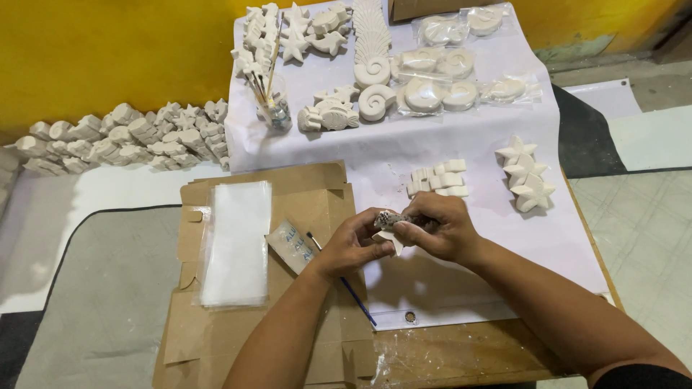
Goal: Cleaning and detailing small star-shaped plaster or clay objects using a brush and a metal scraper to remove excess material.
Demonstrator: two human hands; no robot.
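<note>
Noted left to right: stack of clear bags (236, 243) on flattened cardboard (303, 194), blue-handled brush (353, 288) loose beneath left hand (351, 245), both grips pinching small white plaster piece (391, 238) with right hand (436, 229) above white sheet (461, 151) on worktop (468, 356); brittle cast judged liable to chip if squeezed or dropped.

Small white plaster figure (390, 232) held above white sheet (461, 155).
</note>
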